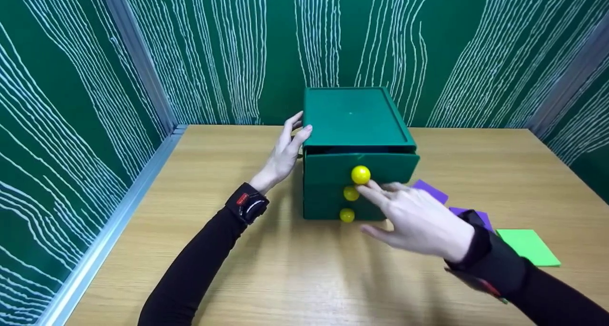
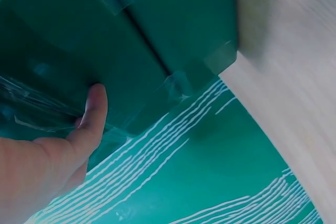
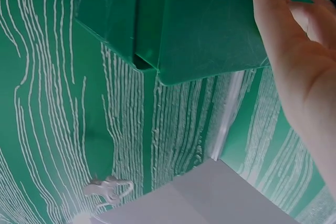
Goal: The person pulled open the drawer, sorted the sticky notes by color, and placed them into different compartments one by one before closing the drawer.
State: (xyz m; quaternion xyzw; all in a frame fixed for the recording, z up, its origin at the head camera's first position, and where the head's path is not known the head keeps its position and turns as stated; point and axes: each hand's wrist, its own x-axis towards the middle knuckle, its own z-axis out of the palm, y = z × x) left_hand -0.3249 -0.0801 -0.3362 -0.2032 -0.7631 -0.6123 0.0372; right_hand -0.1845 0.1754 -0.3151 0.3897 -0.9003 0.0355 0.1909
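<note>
The table (image 1: pixel 295 278) is pale wood, walled on three sides by green panels (image 1: pixel 62 126) streaked with white lines; a metal rail (image 1: pixel 114 221) runs along its left edge. Bare wood lies open in front of the person and to the left, between the rail and the left arm.

The chest (image 1: pixel 354 121), a green box of three drawers, stands at the middle of the table near the back wall. Its top drawer (image 1: pixel 361 166) juts slightly forward of the two below, a dark gap showing under the lid.

The left hand (image 1: pixel 284 153) lies flat against the chest's left side, fingers straight and close together, thumb tip at the top corner. The left wrist view shows the thumb (image 2: pixel 93 109) pressed on the green wall.

The right hand (image 1: pixel 418 221) is in front of the drawers, fingers loosely spread and nearly straight, holding nothing. Its forefinger tip touches or almost touches the top knob (image 1: pixel 360 174), a yellow ball; I cannot tell which. Two more yellow knobs, the middle (image 1: pixel 351 193) and the bottom (image 1: pixel 347 215), sit just left of the hand.

To the right of the chest, partly hidden by the right wrist, lie purple sheets (image 1: pixel 430 190) and, nearer the person, a green sheet (image 1: pixel 528 247), flat on the wood.
</note>
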